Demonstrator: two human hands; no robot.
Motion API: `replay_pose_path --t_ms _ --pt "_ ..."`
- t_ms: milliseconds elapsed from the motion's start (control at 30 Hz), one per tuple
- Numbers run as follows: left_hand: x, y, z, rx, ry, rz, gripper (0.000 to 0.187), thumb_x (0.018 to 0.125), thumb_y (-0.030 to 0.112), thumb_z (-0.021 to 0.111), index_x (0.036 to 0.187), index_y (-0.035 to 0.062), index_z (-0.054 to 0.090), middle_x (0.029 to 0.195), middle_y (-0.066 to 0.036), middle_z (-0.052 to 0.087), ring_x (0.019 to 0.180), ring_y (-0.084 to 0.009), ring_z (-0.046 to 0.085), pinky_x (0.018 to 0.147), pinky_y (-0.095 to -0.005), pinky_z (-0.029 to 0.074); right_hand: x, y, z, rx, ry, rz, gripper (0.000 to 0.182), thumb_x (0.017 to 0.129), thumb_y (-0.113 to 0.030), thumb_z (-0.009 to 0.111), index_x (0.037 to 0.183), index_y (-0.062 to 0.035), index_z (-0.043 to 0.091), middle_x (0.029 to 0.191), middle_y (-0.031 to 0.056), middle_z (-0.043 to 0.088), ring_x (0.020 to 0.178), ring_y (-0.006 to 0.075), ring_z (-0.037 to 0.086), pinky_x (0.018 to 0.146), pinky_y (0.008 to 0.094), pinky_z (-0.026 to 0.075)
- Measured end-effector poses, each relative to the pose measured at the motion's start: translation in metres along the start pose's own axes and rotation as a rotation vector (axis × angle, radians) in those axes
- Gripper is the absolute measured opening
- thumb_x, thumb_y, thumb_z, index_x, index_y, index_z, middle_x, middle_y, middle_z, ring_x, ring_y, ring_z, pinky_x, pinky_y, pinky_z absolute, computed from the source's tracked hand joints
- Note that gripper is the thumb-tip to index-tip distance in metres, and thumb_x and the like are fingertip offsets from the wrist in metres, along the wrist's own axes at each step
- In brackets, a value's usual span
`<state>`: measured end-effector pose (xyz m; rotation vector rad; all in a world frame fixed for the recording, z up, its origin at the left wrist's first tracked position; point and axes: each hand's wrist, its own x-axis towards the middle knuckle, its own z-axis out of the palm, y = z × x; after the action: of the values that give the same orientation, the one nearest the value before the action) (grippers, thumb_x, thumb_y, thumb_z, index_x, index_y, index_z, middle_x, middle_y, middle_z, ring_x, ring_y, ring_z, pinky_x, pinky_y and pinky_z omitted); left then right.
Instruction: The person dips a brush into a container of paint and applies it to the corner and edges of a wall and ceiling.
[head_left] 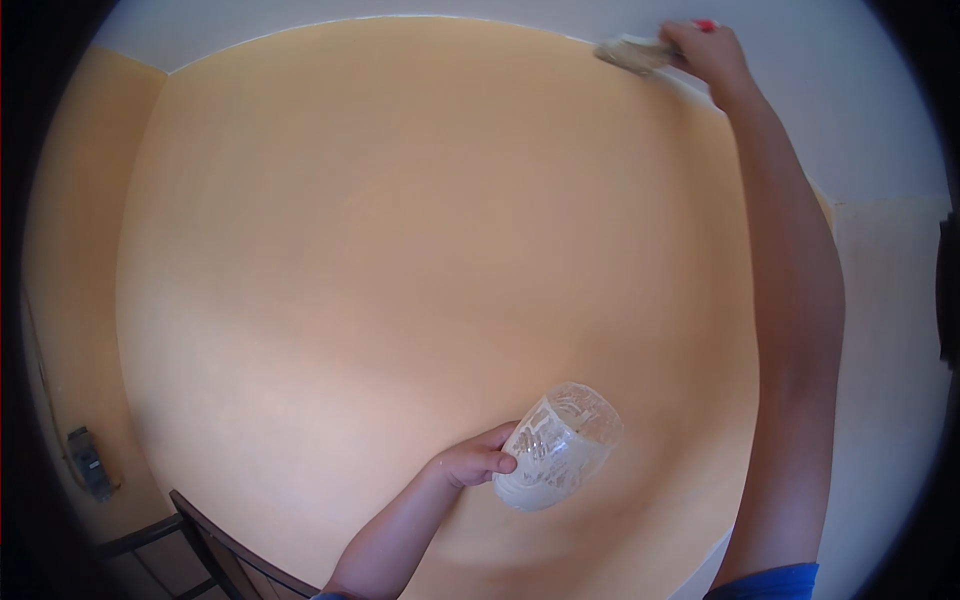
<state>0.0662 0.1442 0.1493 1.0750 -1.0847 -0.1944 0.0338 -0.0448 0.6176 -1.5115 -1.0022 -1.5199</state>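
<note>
Right hand: in the upper right of the frame, the hand [712,62] is closed around the handle of a brush, the arm raised nearly straight from the lower right.
Brush: the brush [632,56] has its bristles pointing left and a bit of red showing at the handle end; it is slightly blurred. The bristles are at the line where wall and ceiling meet, though whether they press on it cannot be told.
Left hand: at lower centre, the left hand [480,458] grips the side of a clear container, thumb across the near face.
Container: the container [560,450] is tilted, its open mouth toward the upper right and its base toward the lower left, well apart from the brush.
Paint: pale paint [530,490] shows in the lower part of the container, with streaks and smears up the clear sides.
Wall: a peach-coloured wall [420,240] fills the middle of the frame.
Ceiling: a pale ceiling [830,120] runs along the top and upper right.
Sleeve: a blue sleeve [770,582] shows at bottom right.
Box: a small grey box [88,463] is on the side wall at lower left, with a cord [45,385] above it.
Frame: a dark frame [205,545] stands below the box.
</note>
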Motion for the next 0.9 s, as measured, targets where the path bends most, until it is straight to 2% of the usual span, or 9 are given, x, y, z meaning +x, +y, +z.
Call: replay_pose_path --t_ms 100,167,267,467,533,567,633,733,900 --pt "0.0 0.0 -0.002 0.009 0.001 -0.008 0.095 0.06 0.045 0.075 0.13 -0.0013 0.03 0.123 -0.011 0.045 0.114 -0.0197 0.043 0.093 -0.0306 0.037 -0.011 0.022 -0.046 -0.078 0.027 0.124 0.018 0.069 -0.021 0.061 0.069 -0.0034 0.058 0.07 0.0011 0.054 0.069 0.0091 0.055 0.064 0.0235 0.051" --pt "0.0 0.002 0.0 0.017 -0.001 -0.029 0.097 0.06 0.045 0.075 0.131 -0.0011 0.028 0.124 -0.011 0.045 0.114 -0.02 0.043 0.093 -0.0306 0.037 -0.01 0.028 -0.069 -0.077 0.048 0.102 0.023 0.064 -0.022 0.062 0.068 0.0001 0.06 0.065 0.0043 0.056 0.06 0.0119 0.056 0.058 0.0231 0.048" --pt "0.001 0.001 -0.002 0.018 -0.01 -0.019 0.098 0.06 0.045 0.075 0.131 -0.0014 0.026 0.124 -0.012 0.044 0.114 -0.0203 0.043 0.093 -0.0308 0.037 -0.014 0.008 -0.084 -0.191 -0.019 0.018 0.021 0.066 -0.02 0.063 0.071 -0.0004 0.06 0.068 0.0033 0.056 0.064 0.0112 0.056 0.06 0.0223 0.05" --pt "0.001 0.004 -0.002 0.03 -0.004 -0.082 0.108 0.054 0.05 0.076 0.133 -0.0019 0.022 0.13 -0.012 0.039 0.12 -0.0217 0.037 0.098 -0.033 0.031 -0.017 -0.033 -0.015 0.237 -0.155 -0.043 0.023 0.075 -0.018 0.061 0.086 0.0029 0.061 0.083 0.0047 0.058 0.077 0.0104 0.057 0.073 0.0222 0.05" --pt "0.0 0.004 -0.002 0.031 0.004 -0.084 0.109 0.054 0.05 0.076 0.133 -0.0021 0.022 0.13 -0.012 0.039 0.12 -0.0218 0.036 0.098 -0.0331 0.031 -0.03 -0.048 0.007 0.395 -0.09 -0.053 0.009 0.071 -0.007 0.06 0.073 0.0006 0.055 0.067 0.0067 0.055 0.059 0.0135 0.052 0.056 0.0248 0.047" --pt "0.001 0.004 -0.002 0.033 0.011 -0.085 0.109 0.054 0.05 0.076 0.133 -0.0022 0.022 0.131 -0.013 0.038 0.121 -0.0219 0.036 0.098 -0.0332 0.03 -0.023 -0.033 0.009 0.397 -0.089 -0.051 0.009 0.071 -0.007 0.06 0.073 0.0006 0.055 0.067 0.0067 0.055 0.059 0.0135 0.052 0.056 0.0248 0.047" --pt "0.001 0.003 -0.004 0.032 0.008 -0.086 0.109 0.054 0.05 0.076 0.133 -0.0022 0.022 0.131 -0.013 0.037 0.121 -0.022 0.035 0.099 -0.0334 0.03 -0.004 0.011 0.01 0.291 -0.18 -0.035 0.022 0.076 -0.017 0.061 0.087 0.0029 0.061 0.084 0.0049 0.058 0.08 0.0107 0.057 0.075 0.022 0.049" --pt "0.004 0.003 -0.003 0.022 -0.013 -0.064 0.105 0.056 0.049 0.076 0.132 -0.0023 0.025 0.128 -0.013 0.04 0.118 -0.0215 0.038 0.097 -0.0328 0.031 -0.018 0.053 -0.021 0.438 -0.137 0.014 0.017 0.072 -0.017 0.063 0.079 -0.0011 0.063 0.078 0.0016 0.058 0.071 0.0088 0.055 0.067 0.021 0.046" --pt "0.004 0.008 -0.002 0.026 -0.018 -0.061 0.1 0.058 0.049 0.075 0.13 -0.0025 0.028 0.124 -0.012 0.044 0.115 -0.0209 0.041 0.095 -0.0318 0.034 -0.025 0.052 -0.069 0.314 -0.111 0.147 0.023 0.076 -0.019 0.061 0.084 0.0024 0.06 0.082 0.0059 0.059 0.077 0.0134 0.058 0.077 0.0226 0.049"
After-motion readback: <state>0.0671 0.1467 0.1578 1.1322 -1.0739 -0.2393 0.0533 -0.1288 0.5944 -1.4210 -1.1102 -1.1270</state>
